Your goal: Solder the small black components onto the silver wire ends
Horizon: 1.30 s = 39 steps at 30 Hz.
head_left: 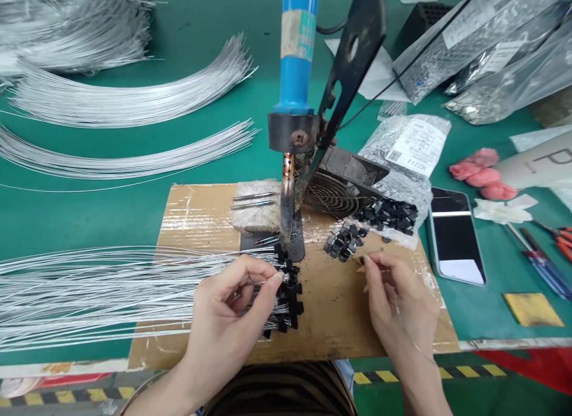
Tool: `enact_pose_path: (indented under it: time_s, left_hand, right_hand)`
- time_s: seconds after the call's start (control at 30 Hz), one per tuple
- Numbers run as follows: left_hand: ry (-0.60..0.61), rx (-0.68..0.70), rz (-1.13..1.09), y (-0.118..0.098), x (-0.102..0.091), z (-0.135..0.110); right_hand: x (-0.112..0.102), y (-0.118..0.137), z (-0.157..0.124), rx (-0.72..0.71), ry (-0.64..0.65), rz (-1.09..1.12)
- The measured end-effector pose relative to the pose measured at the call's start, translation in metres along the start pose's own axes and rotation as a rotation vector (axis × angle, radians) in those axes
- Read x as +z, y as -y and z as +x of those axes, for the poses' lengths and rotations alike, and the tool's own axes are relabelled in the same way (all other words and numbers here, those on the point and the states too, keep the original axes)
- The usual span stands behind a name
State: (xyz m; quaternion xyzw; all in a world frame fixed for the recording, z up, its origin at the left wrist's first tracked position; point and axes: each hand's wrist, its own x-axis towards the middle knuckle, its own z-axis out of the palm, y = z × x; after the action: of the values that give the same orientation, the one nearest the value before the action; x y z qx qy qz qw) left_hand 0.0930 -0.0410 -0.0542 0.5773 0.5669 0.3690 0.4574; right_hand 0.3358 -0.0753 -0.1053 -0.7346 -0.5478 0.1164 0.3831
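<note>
White wires (pixel 111 297): tips near 12-o'clock soldering iron (pixel 297 82), presumably for reach.
Left hand (pixel 227 326) pinches one; right hand (pixel 409 309), 3 o'clock, by black parts (pixel 344 241): grip unclear.

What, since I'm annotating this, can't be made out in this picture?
All in the head view:
Left hand: its fingers cover whatever lies between the tips.
Right hand: whatever sits at its fingertips is too small to identify.
Long, thin white wires beside the left hand: far ends cut off by the left edge.
Blue cylindrical soldering-iron handle: top cut off by the upper edge.
Rectangular white paper label: fine print too small.
</note>
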Motion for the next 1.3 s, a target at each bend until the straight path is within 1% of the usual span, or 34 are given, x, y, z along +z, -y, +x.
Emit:
enact_pose_path:
  time_s: [0.07, 0.1, 0.17, 0.2, 0.27, 0.33, 0.43, 0.5, 0.6, 0.7, 0.77, 1.03, 1.3]
  left_hand:
    - [0.005, -0.016, 0.0, 0.0, 0.0, 0.001]
    - [0.008, -0.026, 0.001, -0.001, 0.0, 0.001]
    - [0.013, -0.044, 0.004, -0.001, -0.001, 0.002]
    - [0.013, -0.053, 0.007, -0.002, -0.001, 0.002]
    - [0.019, -0.072, 0.015, -0.003, -0.002, 0.002]
    - [0.031, -0.088, 0.018, -0.005, -0.004, 0.002]
    - [0.075, -0.109, -0.03, -0.01, -0.006, 0.003]
    - [0.109, -0.127, -0.078, -0.013, -0.007, 0.005]
    - [0.15, -0.157, -0.119, -0.016, -0.008, 0.006]
    - [0.168, -0.175, -0.13, -0.017, -0.008, 0.006]
    - [0.167, -0.175, -0.133, -0.017, -0.008, 0.006]
    - [0.157, -0.161, -0.139, -0.017, -0.008, 0.008]
    - [0.162, -0.171, -0.134, -0.017, -0.007, 0.008]
  right_hand:
    - [0.002, 0.011, -0.004, 0.198, -0.066, 0.212]
    - [0.003, 0.019, -0.005, 0.259, -0.086, 0.318]
    - [0.004, 0.038, -0.005, 0.3, -0.069, 0.495]
    - [0.004, 0.048, -0.004, 0.313, -0.037, 0.565]
    - [0.005, 0.066, -0.003, 0.384, 0.024, 0.667]
    - [0.007, 0.078, -0.002, 0.428, 0.105, 0.75]
    - [0.015, 0.086, -0.004, 0.44, 0.232, 0.877]
    - [0.021, 0.087, -0.007, 0.432, 0.292, 0.938]
    - [0.028, 0.089, -0.01, 0.452, 0.321, 0.972]
    - [0.031, 0.089, -0.012, 0.417, 0.328, 0.994]
    - [0.031, 0.089, -0.013, 0.384, 0.335, 0.991]
    - [0.032, 0.085, -0.014, 0.332, 0.32, 0.943]
    - [0.032, 0.085, -0.017, 0.248, 0.281, 0.857]
